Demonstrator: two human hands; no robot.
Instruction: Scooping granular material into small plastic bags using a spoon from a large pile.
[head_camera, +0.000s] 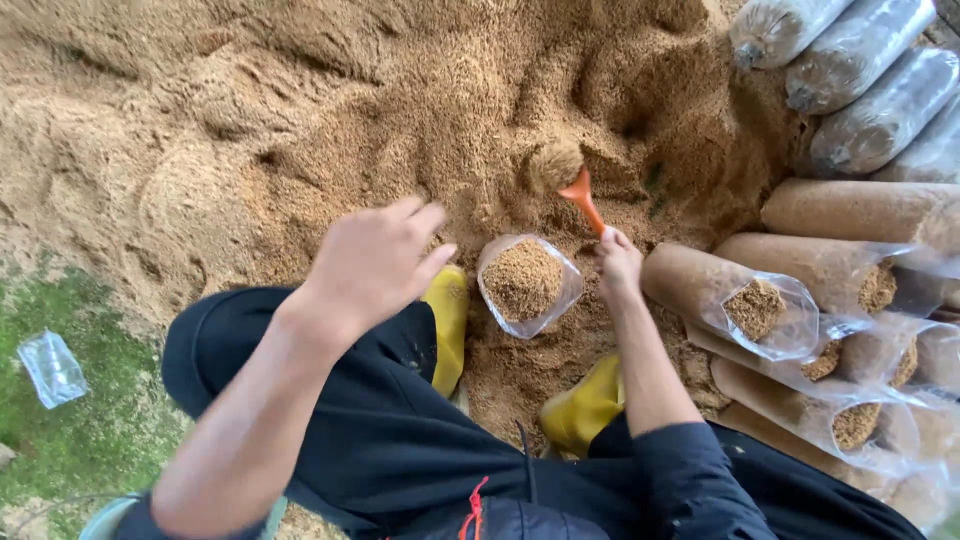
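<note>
Head view: a clear plastic bag (524, 285) filled with sawdust stands upright between two yellow boots (449, 320), just left of the right hand (618, 258), which grips an orange scoop (583, 196) heaped with sawdust. Left hand (375, 255) hovers released, holding nothing, left of the bag, above the sawdust pile (300, 110); filled bags (800, 300) lie stacked at right.

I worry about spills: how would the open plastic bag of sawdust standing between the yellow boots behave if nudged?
The open bag probably tips easily: it stands upright on loose sawdust, unsupported. Its thin clear film looks floppy, so the mouth would likely sag. Filled nearly to the top, it would probably spill.
</note>
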